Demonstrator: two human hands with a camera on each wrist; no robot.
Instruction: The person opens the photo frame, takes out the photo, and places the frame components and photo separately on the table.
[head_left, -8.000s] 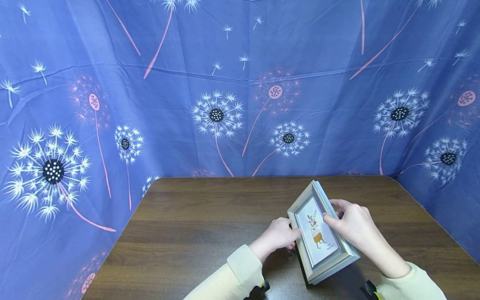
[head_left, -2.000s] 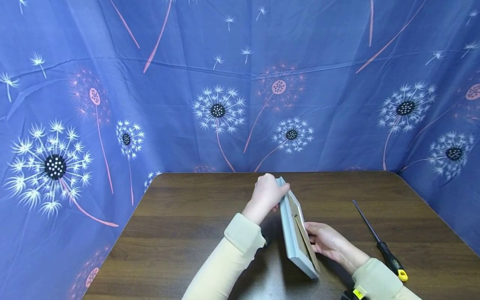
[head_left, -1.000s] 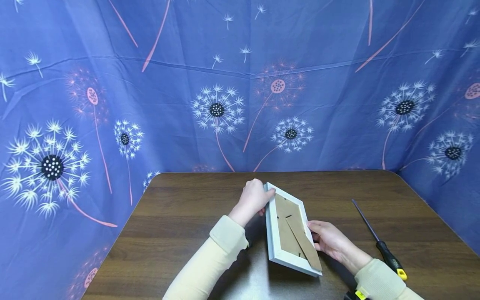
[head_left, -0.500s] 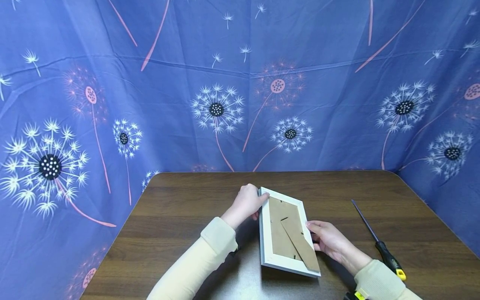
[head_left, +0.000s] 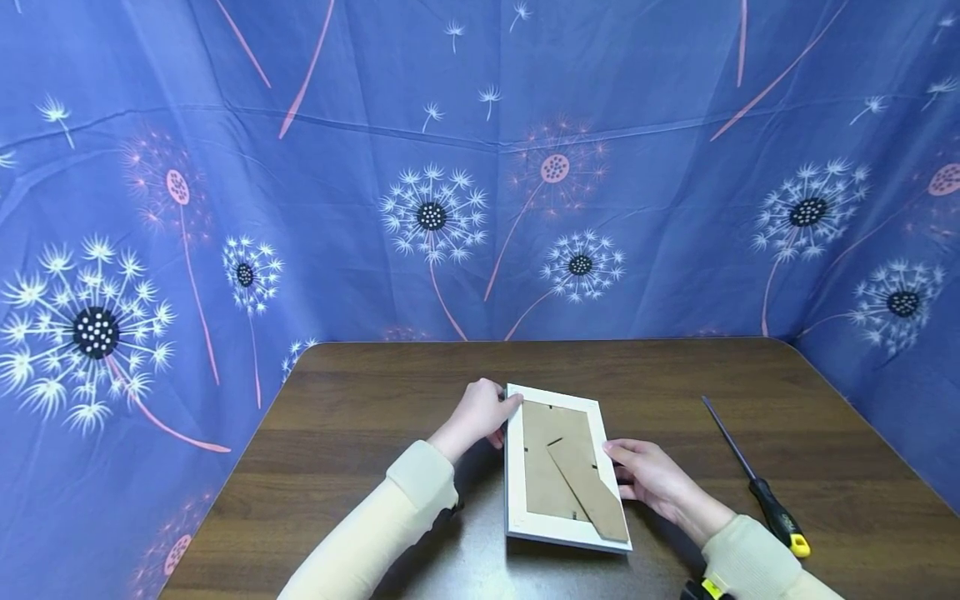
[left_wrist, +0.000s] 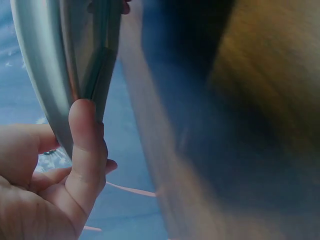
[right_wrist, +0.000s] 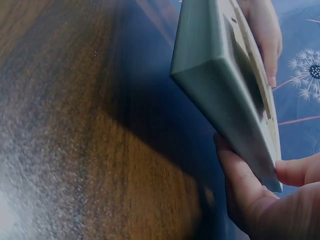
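Note:
In the head view a picture frame (head_left: 513, 483) is held back side up above the table, showing a white border and a brown backboard with a stand flap. My left hand (head_left: 477, 417) grips its upper left edge, thumb on the back. The right hand (head_left: 656, 479) pinches the right edge near the middle. In the left wrist view the fingers of the left hand (left_wrist: 65, 175) curl round the silvery rim. The right wrist view shows the right hand (right_wrist: 260, 195) with its thumb on the back and fingers beneath the frame (right_wrist: 235, 110). The picture side faces down.
A screwdriver (head_left: 768, 504) with a black and yellow handle lies on the wooden table (head_left: 360, 400), to the right of the right hand. Blue dandelion-patterned cloth (head_left: 337, 208) hangs behind and at both sides of the table.
The frame has turned from picture side up to back side up and tilted flatter. My left hand has moved left and lower with its edge. The screwdriver was out of sight in the oldest frame.

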